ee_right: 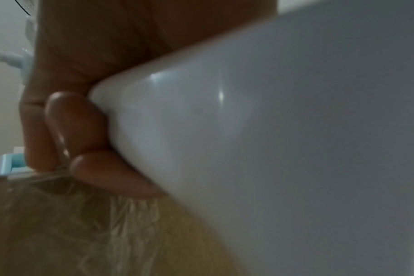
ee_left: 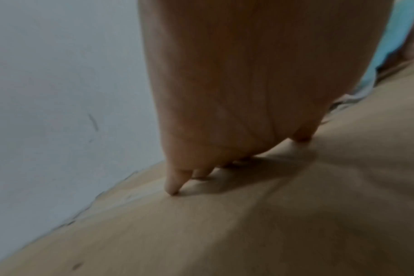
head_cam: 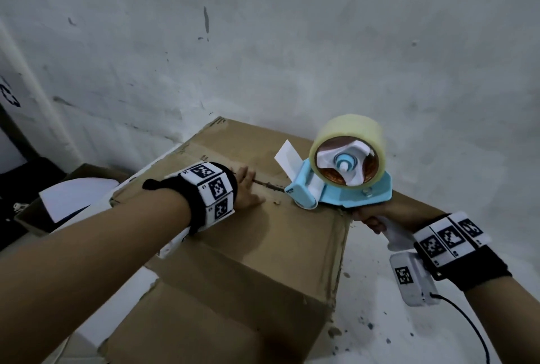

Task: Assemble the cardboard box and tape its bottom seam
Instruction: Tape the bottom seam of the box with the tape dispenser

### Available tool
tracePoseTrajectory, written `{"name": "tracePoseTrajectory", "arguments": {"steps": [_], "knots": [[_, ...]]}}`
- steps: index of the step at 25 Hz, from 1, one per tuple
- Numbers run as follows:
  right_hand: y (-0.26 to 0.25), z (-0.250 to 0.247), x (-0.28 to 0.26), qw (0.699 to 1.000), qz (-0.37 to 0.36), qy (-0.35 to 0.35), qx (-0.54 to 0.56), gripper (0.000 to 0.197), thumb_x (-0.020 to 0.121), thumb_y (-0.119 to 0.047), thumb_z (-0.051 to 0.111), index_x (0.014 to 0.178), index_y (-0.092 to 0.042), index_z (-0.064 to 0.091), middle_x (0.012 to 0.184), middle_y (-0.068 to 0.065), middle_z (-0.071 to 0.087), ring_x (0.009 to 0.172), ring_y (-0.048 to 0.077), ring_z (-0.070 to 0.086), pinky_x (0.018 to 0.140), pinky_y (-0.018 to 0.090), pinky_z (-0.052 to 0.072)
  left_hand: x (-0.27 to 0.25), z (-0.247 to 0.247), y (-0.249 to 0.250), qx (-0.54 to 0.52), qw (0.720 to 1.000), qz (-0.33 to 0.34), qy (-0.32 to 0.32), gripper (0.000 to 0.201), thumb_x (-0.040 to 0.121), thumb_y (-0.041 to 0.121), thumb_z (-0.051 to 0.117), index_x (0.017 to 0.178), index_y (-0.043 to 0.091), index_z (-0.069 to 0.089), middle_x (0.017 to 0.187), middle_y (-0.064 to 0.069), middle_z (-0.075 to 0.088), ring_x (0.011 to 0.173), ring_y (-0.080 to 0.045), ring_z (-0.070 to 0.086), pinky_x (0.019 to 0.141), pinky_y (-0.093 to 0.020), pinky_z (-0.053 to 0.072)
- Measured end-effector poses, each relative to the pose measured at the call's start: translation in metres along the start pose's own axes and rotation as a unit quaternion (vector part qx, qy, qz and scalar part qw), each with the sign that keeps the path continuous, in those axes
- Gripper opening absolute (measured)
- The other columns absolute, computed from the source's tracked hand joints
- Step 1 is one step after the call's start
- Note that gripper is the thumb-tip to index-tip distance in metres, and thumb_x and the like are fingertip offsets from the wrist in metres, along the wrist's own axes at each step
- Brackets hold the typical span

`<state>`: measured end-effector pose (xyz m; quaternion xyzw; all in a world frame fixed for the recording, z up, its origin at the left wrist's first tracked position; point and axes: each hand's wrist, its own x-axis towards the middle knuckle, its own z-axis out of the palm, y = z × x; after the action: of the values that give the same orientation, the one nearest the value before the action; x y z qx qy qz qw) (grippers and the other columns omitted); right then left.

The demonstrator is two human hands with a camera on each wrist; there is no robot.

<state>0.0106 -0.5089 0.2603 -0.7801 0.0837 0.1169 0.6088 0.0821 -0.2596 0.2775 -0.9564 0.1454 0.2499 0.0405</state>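
A brown cardboard box (head_cam: 257, 246) stands with its closed flaps up; a dark seam (head_cam: 270, 185) runs across the top. My left hand (head_cam: 247, 188) lies flat on the flaps beside the seam, fingers (ee_left: 175, 184) straight and pressing the cardboard (ee_left: 248, 233). My right hand (head_cam: 369, 219) grips the white handle (ee_right: 260, 140) of a light-blue tape dispenser (head_cam: 339, 185), fingers (ee_right: 78, 127) curled round it. The dispenser's roller end sits on the seam near the box's right edge. It carries a roll of clear tape (head_cam: 349, 141). Clear tape (ee_right: 121, 214) runs down the box's side under the handle.
A scuffed white wall (head_cam: 292, 42) rises right behind the box. Another open carton with white sheets (head_cam: 73, 197) sits at the left. The white floor (head_cam: 394, 320) at the right is speckled with cardboard crumbs. A cable (head_cam: 467, 322) trails from my right wrist unit.
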Motion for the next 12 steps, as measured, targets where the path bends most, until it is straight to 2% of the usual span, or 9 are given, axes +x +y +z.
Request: {"name": "tracePoseTrajectory", "arguments": {"steps": [2,4,7,9,12], "knots": [[0.003,0.002,0.001,1.000,-0.006,0.015,0.004,0.016,0.053,0.001,0.057,0.061,-0.008,0.045,0.043,0.003,0.036,0.036,0.009,0.027,0.039,0.021,0.019,-0.004,0.002,0.009,0.002,1.000,0.025,0.017,0.064,0.099,0.039,0.025,0.149,0.008,-0.001,0.159,-0.010,-0.006,0.147,-0.026,-0.006,0.120,-0.039,0.001],[0.005,0.002,0.002,1.000,-0.008,0.021,0.017,0.018,0.053,0.002,0.056,0.060,-0.009,0.043,0.042,0.001,0.036,0.036,0.008,0.026,0.039,0.021,0.018,-0.015,-0.003,0.022,-0.002,0.999,0.051,-0.004,0.058,0.101,0.033,0.020,0.148,0.010,-0.004,0.159,-0.007,-0.010,0.147,-0.023,-0.010,0.117,-0.033,0.001],[0.003,0.000,0.003,0.999,0.003,0.014,0.036,0.020,0.054,0.003,0.057,0.057,-0.012,0.043,0.040,-0.003,0.038,0.037,0.007,0.028,0.040,0.021,0.019,-0.027,-0.019,0.037,-0.098,0.986,0.125,-0.059,0.056,0.101,0.025,0.028,0.148,0.013,0.000,0.159,-0.006,-0.004,0.147,-0.022,-0.005,0.113,-0.024,0.004],[0.003,-0.001,0.003,0.999,0.009,0.004,0.040,0.019,0.056,0.002,0.058,0.057,-0.012,0.045,0.041,-0.001,0.038,0.037,0.008,0.029,0.040,0.021,0.020,-0.032,-0.022,0.043,-0.163,0.974,0.145,-0.058,0.059,0.099,0.020,0.036,0.148,0.013,0.003,0.158,-0.004,0.005,0.146,-0.020,0.002,0.103,-0.017,0.007],[0.004,-0.001,0.004,0.999,0.008,0.003,0.035,0.018,0.057,0.002,0.060,0.059,-0.011,0.048,0.043,0.001,0.038,0.038,0.009,0.030,0.038,0.020,0.023,-0.032,-0.015,0.050,-0.141,0.981,0.130,-0.041,0.058,0.099,0.032,0.034,0.149,0.017,0.008,0.159,-0.005,0.005,0.146,-0.020,0.002,0.110,-0.022,0.004]]}}
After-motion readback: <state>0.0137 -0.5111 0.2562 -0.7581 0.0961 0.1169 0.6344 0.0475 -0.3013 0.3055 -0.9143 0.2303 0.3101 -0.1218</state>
